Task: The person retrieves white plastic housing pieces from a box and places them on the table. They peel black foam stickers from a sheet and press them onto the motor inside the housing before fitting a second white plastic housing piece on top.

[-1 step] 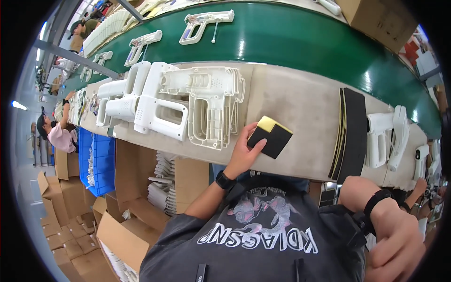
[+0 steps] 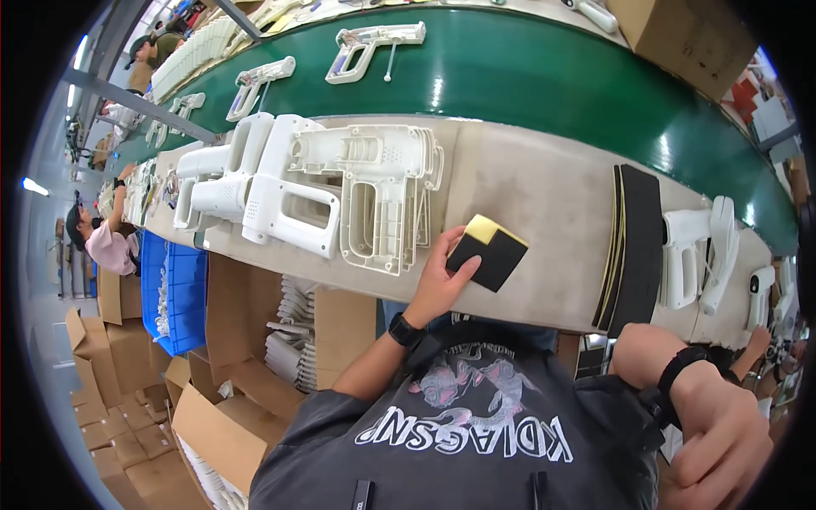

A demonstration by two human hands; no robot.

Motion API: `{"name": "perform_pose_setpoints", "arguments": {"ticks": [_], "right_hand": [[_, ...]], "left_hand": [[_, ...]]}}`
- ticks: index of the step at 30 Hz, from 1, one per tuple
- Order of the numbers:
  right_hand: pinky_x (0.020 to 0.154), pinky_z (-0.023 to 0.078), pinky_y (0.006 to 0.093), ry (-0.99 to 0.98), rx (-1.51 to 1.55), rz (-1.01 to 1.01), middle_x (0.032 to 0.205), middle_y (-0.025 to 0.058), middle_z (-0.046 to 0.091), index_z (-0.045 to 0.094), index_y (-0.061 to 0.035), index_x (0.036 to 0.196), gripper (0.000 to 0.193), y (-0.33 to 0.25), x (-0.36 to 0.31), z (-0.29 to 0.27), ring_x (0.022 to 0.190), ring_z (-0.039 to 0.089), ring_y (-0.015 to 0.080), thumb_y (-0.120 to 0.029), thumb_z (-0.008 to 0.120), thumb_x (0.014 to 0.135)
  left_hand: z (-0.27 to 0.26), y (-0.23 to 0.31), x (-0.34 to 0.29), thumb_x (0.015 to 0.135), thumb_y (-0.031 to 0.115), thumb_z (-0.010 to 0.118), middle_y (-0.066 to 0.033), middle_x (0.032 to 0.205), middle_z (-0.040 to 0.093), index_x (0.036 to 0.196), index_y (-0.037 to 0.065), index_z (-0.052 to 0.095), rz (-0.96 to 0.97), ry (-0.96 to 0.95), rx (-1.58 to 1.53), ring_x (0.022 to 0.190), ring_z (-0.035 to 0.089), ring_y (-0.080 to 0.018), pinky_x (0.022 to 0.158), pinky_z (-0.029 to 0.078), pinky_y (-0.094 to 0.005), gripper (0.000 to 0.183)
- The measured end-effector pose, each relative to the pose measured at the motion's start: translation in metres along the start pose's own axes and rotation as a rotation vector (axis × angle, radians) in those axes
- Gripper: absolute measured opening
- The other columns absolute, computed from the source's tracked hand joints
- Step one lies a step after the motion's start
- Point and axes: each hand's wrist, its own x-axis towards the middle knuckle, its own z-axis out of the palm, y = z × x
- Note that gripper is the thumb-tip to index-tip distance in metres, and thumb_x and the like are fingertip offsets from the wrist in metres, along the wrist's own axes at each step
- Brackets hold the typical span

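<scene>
— Head view puts it plainly: the left hand point(image 2: 440, 280) has its fingers and thumb closed on the near edge of a stack of black foam pads with a yellow backing sheet point(image 2: 487, 251), which lies flat on the beige workbench point(image 2: 544, 191), just right of the pile of white moulded plastic gun-shaped housings point(image 2: 340, 191).

— And the right hand point(image 2: 718, 442)?

— Low at the right, off the bench, fingers curled in loosely. Whether anything sits inside them I cannot tell.

— What worries you?

— The grip is only on one edge. If the hand lifts, I'd guess the pads could fan apart or the yellow sheet slide off. The stack also sits close to the bench's front edge, so a nudge could send it down toward the open cardboard boxes point(image 2: 255, 374).

— And those tall black foam sheets standing on edge point(image 2: 633, 246)?

— Well apart to the right; a wide sweep of the arm might topple them, I'd judge.
</scene>
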Motion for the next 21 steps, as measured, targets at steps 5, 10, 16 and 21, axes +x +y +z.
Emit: {"name": "perform_pose_setpoints", "arguments": {"ticks": [5,10,16,21], "right_hand": [[0.047,0.028,0.0313,0.225,-0.070,-0.361,0.057,-0.0039,0.035,0.051,-0.0161,0.073,0.017,0.017,0.006,0.012,0.047,0.026,0.0109,-0.016,0.062,0.085],[0.050,0.034,0.0409,0.094,-0.106,0.041,0.058,-0.0032,0.033,0.052,-0.0189,0.073,0.017,-0.005,0.020,0.004,0.046,0.023,0.0120,-0.004,0.061,0.071],[0.050,0.034,0.0412,0.127,-0.108,0.085,0.057,-0.0037,0.031,0.051,-0.0187,0.071,0.019,0.003,0.047,-0.001,0.045,0.022,0.0119,-0.002,0.060,0.066],[0.050,0.034,0.0414,0.149,-0.093,0.125,0.057,-0.0042,0.030,0.049,-0.0185,0.070,0.021,-0.008,0.006,-0.006,0.045,0.022,0.0118,-0.001,0.059,0.062]], "left_hand": [[0.000,0.010,0.004,0.095,0.009,0.067,-0.0126,0.131,0.058,0.142,0.002,0.041,-0.068,0.017,-0.001,0.118,0.057,-0.0156,0.097,0.048,-0.0281,0.054],[-0.009,0.005,-0.001,0.095,0.008,0.067,-0.0128,0.132,0.058,0.143,0.001,0.040,0.021,0.012,0.124,0.119,0.056,-0.0163,0.100,0.046,-0.0291,0.055],[-0.001,0.010,0.000,0.096,0.009,0.066,-0.0129,0.131,0.058,0.143,0.002,0.040,-0.034,0.006,0.013,0.119,0.057,-0.0165,0.099,0.048,-0.0291,0.055],[-0.006,0.008,0.001,0.096,0.009,0.066,-0.0128,0.130,0.058,0.143,0.002,0.041,-0.024,0.001,0.020,0.119,0.057,-0.0162,0.096,0.050,-0.0281,0.054]]}}
